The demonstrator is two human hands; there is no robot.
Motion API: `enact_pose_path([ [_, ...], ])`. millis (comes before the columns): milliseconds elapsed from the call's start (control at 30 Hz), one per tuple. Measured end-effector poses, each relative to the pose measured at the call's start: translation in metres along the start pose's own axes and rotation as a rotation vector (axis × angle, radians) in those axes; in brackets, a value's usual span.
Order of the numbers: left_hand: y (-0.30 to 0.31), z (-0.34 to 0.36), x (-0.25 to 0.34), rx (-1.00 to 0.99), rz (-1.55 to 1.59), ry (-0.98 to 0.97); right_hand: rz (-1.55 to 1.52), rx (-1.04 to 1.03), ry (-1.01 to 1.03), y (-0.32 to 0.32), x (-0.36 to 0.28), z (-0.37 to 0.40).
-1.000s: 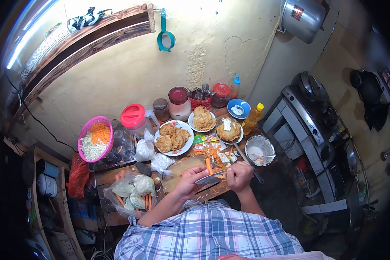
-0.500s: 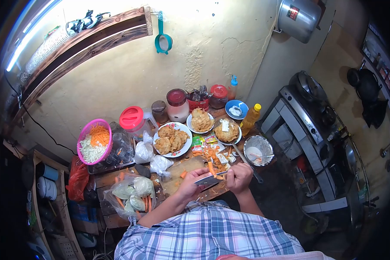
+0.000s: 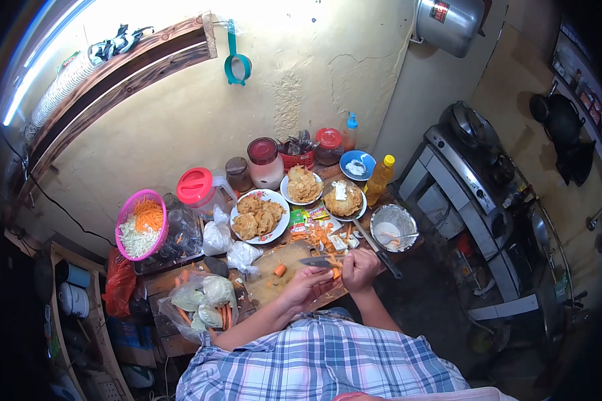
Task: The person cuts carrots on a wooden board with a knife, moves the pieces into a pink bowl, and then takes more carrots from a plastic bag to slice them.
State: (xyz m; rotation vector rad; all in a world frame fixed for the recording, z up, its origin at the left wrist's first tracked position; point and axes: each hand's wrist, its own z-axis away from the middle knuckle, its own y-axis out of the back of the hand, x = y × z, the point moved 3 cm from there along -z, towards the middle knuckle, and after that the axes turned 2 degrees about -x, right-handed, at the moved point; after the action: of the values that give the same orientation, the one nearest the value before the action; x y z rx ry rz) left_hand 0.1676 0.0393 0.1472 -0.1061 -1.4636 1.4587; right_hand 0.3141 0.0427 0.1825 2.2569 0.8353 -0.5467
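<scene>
My right hand (image 3: 360, 271) is closed around the handle of a knife (image 3: 320, 261), whose blade points left over the other hand. My left hand (image 3: 308, 284) grips a peeled-looking carrot (image 3: 336, 273) just under the blade; its far end is partly hidden by my fingers. Both hands are above the near edge of a wooden cutting board (image 3: 266, 275). A short carrot piece (image 3: 280, 269) lies on that board. Beyond my hands, orange carrot peelings (image 3: 322, 234) are scattered among small packets (image 3: 298, 220).
A bag of cabbage and carrots (image 3: 201, 301) lies left of the board. Behind stand plates of fritters (image 3: 261, 217), a pink basket (image 3: 165, 230) of shredded vegetables, and an oil bottle (image 3: 381, 177). A bowl (image 3: 393, 227) and a long-handled turner (image 3: 389, 265) are at the right.
The knife blade has swung up and left, now lying more level above my left hand. The carrot has tipped lower toward the board. The camera view has shifted slightly.
</scene>
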Motion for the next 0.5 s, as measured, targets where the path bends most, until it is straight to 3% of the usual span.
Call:
enact_pose_path([
  [133,0.001,0.005,-0.023,-0.018,-0.027,0.162,0.148,-0.02,-0.156,-0.016,0.031,0.002],
  [200,0.017,0.004,-0.019,0.084,-0.271,0.185,0.41,-0.203,-0.409,-0.027,0.053,0.007],
  [233,0.032,0.001,-0.017,0.076,-0.455,0.051,0.503,-0.302,-0.477,-0.031,0.065,0.013],
  [267,0.05,0.002,-0.019,0.076,-0.453,0.053,0.505,-0.304,-0.478,-0.035,0.076,0.019],
  [333,0.085,0.013,-0.012,0.351,-1.286,-0.104,0.673,-0.498,-0.589,-0.044,0.099,0.035],
  [400,0.108,0.03,-0.009,0.578,-1.626,-0.079,0.716,-0.532,-0.598,-0.049,0.108,0.045],
  [433,0.12,0.034,-0.009,0.575,-1.627,-0.083,0.754,-0.56,-0.603,-0.052,0.109,0.045],
  [500,0.149,0.044,-0.015,0.758,-1.654,0.003,0.74,-0.594,-0.591,-0.057,0.109,0.046],
])
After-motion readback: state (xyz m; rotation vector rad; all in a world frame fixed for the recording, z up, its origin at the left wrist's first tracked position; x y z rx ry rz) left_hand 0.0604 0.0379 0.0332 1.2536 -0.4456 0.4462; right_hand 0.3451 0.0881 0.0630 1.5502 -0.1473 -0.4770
